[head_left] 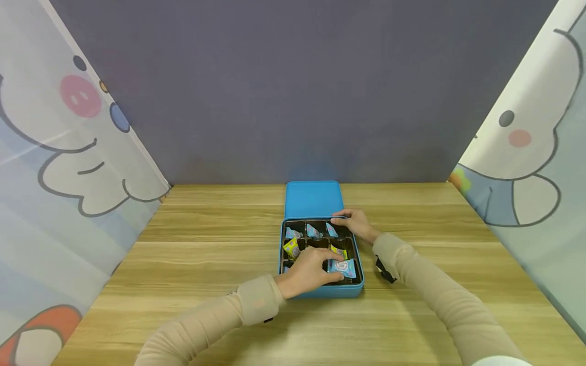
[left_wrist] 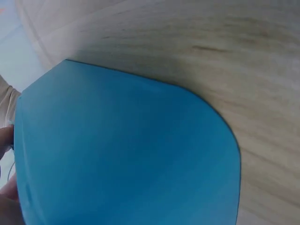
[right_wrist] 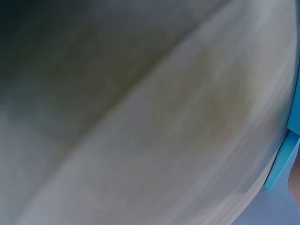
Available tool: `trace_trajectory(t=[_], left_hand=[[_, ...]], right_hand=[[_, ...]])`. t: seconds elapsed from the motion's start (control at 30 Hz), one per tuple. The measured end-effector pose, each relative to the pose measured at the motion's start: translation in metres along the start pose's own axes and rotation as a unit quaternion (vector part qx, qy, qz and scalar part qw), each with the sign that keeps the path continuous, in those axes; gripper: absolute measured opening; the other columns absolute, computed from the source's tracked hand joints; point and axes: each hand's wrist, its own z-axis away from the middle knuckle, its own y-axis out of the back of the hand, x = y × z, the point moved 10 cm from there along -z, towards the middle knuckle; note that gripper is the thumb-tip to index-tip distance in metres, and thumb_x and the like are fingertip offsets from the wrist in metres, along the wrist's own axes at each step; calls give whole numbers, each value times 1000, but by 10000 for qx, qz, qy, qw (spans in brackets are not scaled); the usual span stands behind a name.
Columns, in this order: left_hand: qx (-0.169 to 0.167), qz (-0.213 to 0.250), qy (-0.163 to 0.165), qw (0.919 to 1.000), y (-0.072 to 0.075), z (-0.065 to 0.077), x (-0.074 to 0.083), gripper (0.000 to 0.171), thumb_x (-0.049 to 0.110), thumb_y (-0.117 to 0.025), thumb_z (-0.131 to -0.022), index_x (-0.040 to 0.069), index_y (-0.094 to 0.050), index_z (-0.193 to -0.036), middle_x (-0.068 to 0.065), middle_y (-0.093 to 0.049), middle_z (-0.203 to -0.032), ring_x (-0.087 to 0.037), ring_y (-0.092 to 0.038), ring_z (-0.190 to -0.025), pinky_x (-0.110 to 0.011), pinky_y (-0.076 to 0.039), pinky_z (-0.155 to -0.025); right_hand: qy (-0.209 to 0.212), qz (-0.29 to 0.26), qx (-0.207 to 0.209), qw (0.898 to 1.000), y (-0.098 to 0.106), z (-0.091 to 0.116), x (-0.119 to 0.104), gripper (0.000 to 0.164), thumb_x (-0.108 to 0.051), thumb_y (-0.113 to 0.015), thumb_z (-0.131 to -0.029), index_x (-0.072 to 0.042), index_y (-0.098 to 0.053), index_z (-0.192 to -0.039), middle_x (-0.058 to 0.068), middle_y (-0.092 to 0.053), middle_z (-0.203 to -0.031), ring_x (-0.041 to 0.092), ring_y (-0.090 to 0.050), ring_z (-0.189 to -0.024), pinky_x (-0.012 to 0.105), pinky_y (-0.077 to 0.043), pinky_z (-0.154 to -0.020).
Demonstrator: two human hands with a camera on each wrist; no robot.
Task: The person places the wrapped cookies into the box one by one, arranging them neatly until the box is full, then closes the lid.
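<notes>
A blue box [head_left: 320, 292] lies on the table with its lid [head_left: 314, 199] folded back. Its dark divided insert holds wrapped candies: blue ones [head_left: 314, 231] along the far row and yellow ones [head_left: 291, 248] in the middle row. My left hand [head_left: 308, 269] reaches over the box and pinches a blue candy packet [head_left: 344, 268] between thumb and fingers at the near right compartment. That hand hides part of the insert. At the far right corner my right hand [head_left: 358, 224] grips the box rim, close to the lid. The box's side wall [left_wrist: 126, 145] fills much of the left wrist view.
The wooden table [head_left: 210, 229] extends around the box. A dark grey panel [head_left: 293, 91] rises behind it. Cartoon-printed curtains [head_left: 59, 168] stand on both sides. The right wrist view shows mostly blurred surface, with the box edge [right_wrist: 294, 110] at its right.
</notes>
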Motion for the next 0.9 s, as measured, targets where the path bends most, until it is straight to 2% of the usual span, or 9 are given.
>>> trace_trajectory(t=[0.07, 0.13, 0.23, 0.3, 0.37, 0.43, 0.9], left_hand=[[8, -173, -14, 9998, -2, 0, 0, 36, 30, -70, -80, 12, -66, -111, 1, -67, -109, -3, -63, -82, -24, -51, -85], [44, -396, -67, 9992, -3, -1, 0, 35, 31, -70, -80, 14, -67, -110, 1, -67, -108, -4, -64, -84, -34, -50, -90], [71, -594, -115, 9981, -6, -1, 2, 35, 32, -70, -79, 15, -67, -109, 2, -67, -106, -8, -62, -97, -37, -50, -91], [75, -629, -124, 9979, -7, -1, 2, 35, 31, -71, -79, 15, -67, -109, 2, -67, -106, -11, -61, -99, -35, -50, -90], [69, -673, -156, 9976, -8, -2, 4, 34, 30, -71, -79, 14, -68, -108, 2, -68, -105, -12, -61, -99, -25, -52, -85], [78, -730, -208, 9971, -9, -2, 6, 33, 30, -71, -78, 13, -68, -107, 1, -68, -104, -12, -61, -99, -23, -51, -84], [3, -1146, -417, 9925, -16, -4, 15, 32, 31, -68, -81, 12, -68, -107, 1, -68, -105, -14, -60, -103, -26, -50, -89]], right_hand=[[-38, 12, -25, 10000, -1, 0, 0, 38, -31, -67, -82, -7, -65, -111, 13, -55, -123, 32, -46, -119, 47, -40, -101], [-50, 16, -34, 10000, -1, 0, -1, 38, -31, -66, -83, -7, -64, -112, 13, -55, -123, 32, -45, -119, 47, -40, -100], [-72, 22, -12, 10000, -1, 1, -1, 37, -31, -66, -83, -8, -64, -112, 13, -55, -123, 32, -46, -119, 47, -40, -100], [-42, 42, -17, 10000, -2, 0, -1, 38, -32, -66, -83, -8, -64, -112, 12, -54, -124, 32, -46, -119, 47, -40, -100], [-28, 44, 6, 10000, -3, -1, -1, 38, -33, -67, -82, -9, -65, -111, 12, -55, -123, 31, -46, -119, 47, -40, -100], [-9, 34, 47, 10000, -3, -1, 0, 38, -33, -67, -82, -9, -65, -111, 12, -55, -123, 31, -47, -118, 47, -40, -100], [-97, 32, 56, 9999, -2, 1, 2, 39, -33, -66, -83, -9, -64, -112, 12, -54, -125, 32, -45, -120, 48, -39, -101]])
